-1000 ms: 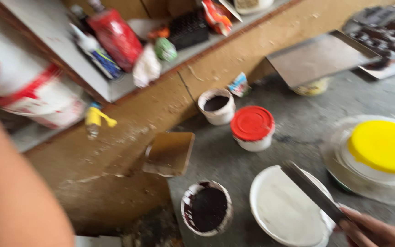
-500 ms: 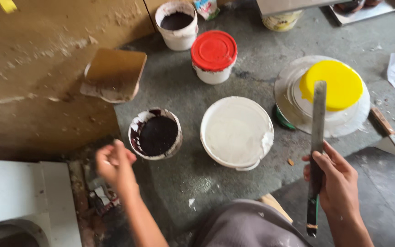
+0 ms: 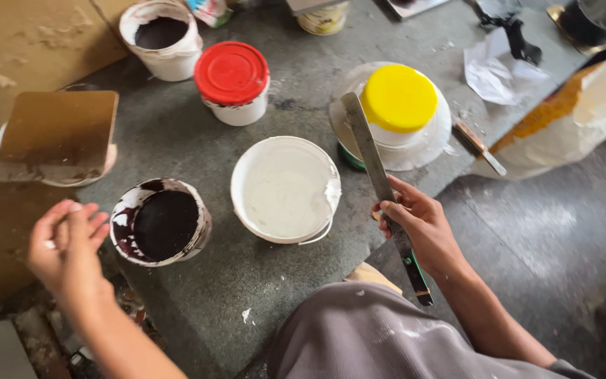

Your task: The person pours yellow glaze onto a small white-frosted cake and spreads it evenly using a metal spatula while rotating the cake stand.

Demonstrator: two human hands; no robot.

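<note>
R grip [image 3: 415,228] closed on spatula [image 3: 376,175] mid-shaft, blade up and clear of tubs | white tub [image 3: 285,189] just left of grip | L hand [image 3: 68,242] loosely curled, empty, beside dark tub [image 3: 163,221] | grey worktop [image 3: 198,147]

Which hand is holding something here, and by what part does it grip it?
The right hand holds a long palette knife around the middle, where blade meets handle, blade pointing away. The left hand holds nothing, beside the tub of dark paint.

Single head view, steeply downward, close above floor [image 3: 303,91]
</note>
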